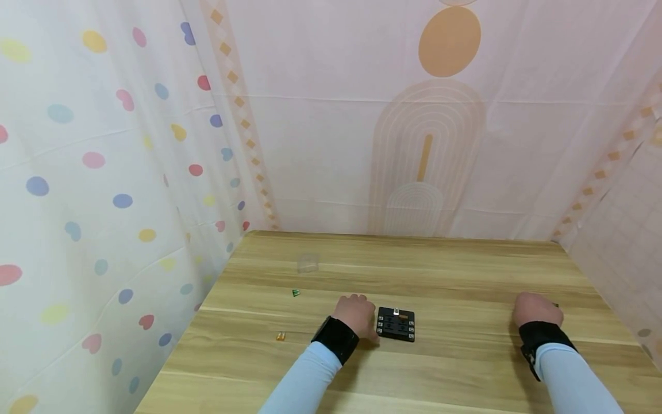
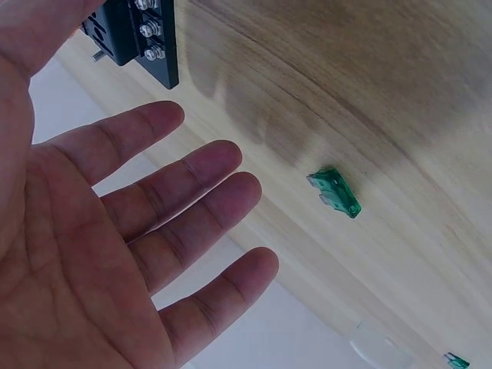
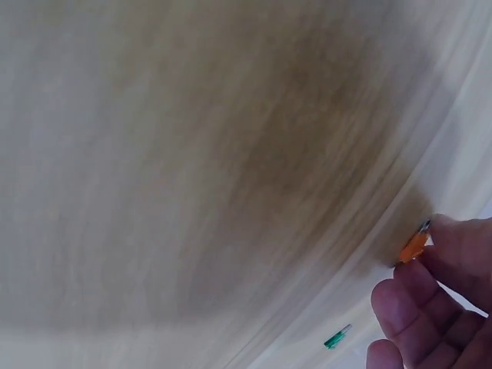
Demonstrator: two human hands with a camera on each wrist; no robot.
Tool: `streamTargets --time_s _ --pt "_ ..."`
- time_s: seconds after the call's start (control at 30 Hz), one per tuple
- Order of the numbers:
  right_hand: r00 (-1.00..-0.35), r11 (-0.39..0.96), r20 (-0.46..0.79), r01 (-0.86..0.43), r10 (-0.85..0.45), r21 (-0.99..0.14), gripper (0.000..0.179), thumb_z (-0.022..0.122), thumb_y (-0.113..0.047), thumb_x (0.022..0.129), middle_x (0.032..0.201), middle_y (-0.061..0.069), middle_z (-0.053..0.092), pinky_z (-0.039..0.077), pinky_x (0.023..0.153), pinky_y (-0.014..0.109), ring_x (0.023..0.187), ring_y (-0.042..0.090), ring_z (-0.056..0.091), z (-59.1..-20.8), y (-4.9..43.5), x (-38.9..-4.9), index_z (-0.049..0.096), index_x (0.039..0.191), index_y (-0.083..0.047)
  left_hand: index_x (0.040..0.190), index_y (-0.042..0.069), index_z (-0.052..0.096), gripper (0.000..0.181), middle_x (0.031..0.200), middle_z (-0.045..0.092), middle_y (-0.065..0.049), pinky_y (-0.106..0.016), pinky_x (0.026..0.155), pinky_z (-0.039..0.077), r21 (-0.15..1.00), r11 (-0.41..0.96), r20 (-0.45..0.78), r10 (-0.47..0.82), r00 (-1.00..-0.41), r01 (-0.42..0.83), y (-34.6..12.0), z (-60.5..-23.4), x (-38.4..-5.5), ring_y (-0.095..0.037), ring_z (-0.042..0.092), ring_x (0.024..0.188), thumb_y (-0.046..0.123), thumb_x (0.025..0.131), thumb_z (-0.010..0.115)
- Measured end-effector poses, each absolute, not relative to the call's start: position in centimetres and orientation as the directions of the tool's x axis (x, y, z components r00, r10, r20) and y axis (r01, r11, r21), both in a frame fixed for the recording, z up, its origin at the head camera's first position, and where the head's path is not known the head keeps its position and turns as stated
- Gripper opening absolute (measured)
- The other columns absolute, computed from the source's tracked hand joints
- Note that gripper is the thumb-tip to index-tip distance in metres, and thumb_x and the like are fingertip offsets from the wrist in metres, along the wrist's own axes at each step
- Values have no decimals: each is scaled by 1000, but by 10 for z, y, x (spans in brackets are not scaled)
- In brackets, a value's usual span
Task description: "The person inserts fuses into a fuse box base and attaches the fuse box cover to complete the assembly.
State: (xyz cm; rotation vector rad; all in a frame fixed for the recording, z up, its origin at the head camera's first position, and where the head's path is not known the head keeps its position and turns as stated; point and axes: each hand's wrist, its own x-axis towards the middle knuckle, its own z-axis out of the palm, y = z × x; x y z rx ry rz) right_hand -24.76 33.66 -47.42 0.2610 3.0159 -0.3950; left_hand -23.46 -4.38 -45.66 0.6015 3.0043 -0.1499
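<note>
A black fuse block (image 1: 395, 325) with metal screws lies flat on the table, and an orange fuse (image 1: 403, 316) shows near its far edge. Just left of it is my left hand (image 1: 357, 315), palm down with fingers spread loosely; the thumb is close to the block, and whether they touch I cannot tell. In the left wrist view a green blade fuse (image 2: 335, 191) lies beyond those fingertips. Far to the right, my right hand (image 1: 538, 310) pinches an orange blade fuse (image 3: 413, 244) between thumb and finger. Another green fuse (image 3: 337, 336) lies near that hand.
Left of my left hand are green fuse pieces (image 1: 296, 292) and orange fuse pieces (image 1: 281, 336). A clear plastic cover (image 1: 308, 263) lies farther back. Patterned curtains (image 1: 320, 144) hang behind and beside the wooden table (image 1: 455, 270).
</note>
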Motion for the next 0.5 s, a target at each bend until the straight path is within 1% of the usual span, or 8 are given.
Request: streamTargets --time_s 0.13,0.2,0.37,0.5 --pt "-973 940 -135 215 185 -264 22 53 -7 90 74 20 62 47 63 52 69 32 57 -474 338 -248 66 74 0 67 20 59 47 80 60 3 -35 76 49 -86 918 -86 381 -921 388 -44 -456 -235 -16 58 82 58 64 88" --pt "-972 939 -131 221 192 -263 23 53 -9 91 74 19 62 46 62 51 69 32 57 -474 338 -248 67 74 -1 67 20 60 47 80 59 3 -35 76 49 -89 918 -84 380 -921 386 -44 -456 -235 -16 58 82 58 64 88" --pt "-978 942 -90 207 189 -265 28 50 -1 89 65 13 59 46 58 46 65 28 56 -478 340 -246 63 65 -4 67 20 62 47 80 61 3 -35 75 49 -91 916 -75 384 -920 390 -44 -456 -233 -16 59 82 58 62 88" --pt "-980 943 -65 197 186 -268 30 48 4 87 62 12 57 47 58 47 63 27 56 -478 338 -245 61 61 -4 67 19 62 48 79 61 3 -34 73 48 -84 917 -66 386 -920 390 -44 -455 -232 -15 59 80 58 60 89"
